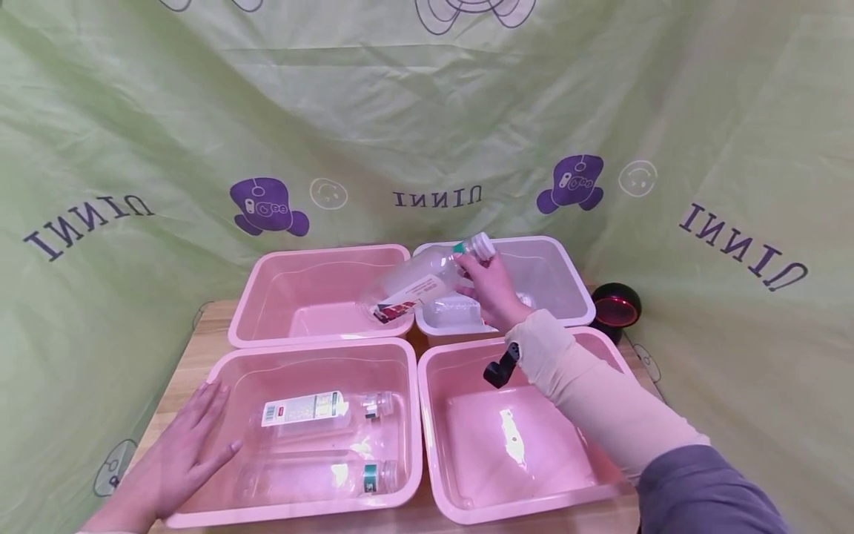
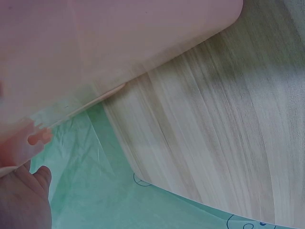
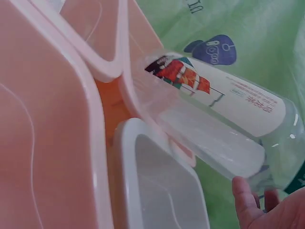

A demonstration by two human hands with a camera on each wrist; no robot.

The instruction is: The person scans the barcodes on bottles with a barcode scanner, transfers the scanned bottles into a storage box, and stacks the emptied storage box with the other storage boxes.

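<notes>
My right hand (image 1: pixel 497 289) grips a clear plastic bottle (image 1: pixel 414 285) close to its white cap and green neck band. The bottle slants down to the left, its base over the rims between the two back basins. Its printed label shows in the right wrist view, with fingertips (image 3: pixel 242 188) at its shoulder. My left hand (image 1: pixel 176 456) lies with straight fingers at the left rim of the front left pink basin (image 1: pixel 415 445). Inside that basin lie a clear bottle with a white label (image 1: pixel 303 409) and another clear bottle (image 1: pixel 300 478) with a green neck band.
At the back stand a pink basin (image 1: pixel 240 311) and a whitish basin (image 1: pixel 582 285) with clear plastic inside, partly hidden by my right hand. A front right pink basin (image 1: pixel 443 512) lies under my right forearm. A black round device (image 1: pixel 615 304) stands beyond the whitish basin, before green cloth (image 1: pixel 373 111).
</notes>
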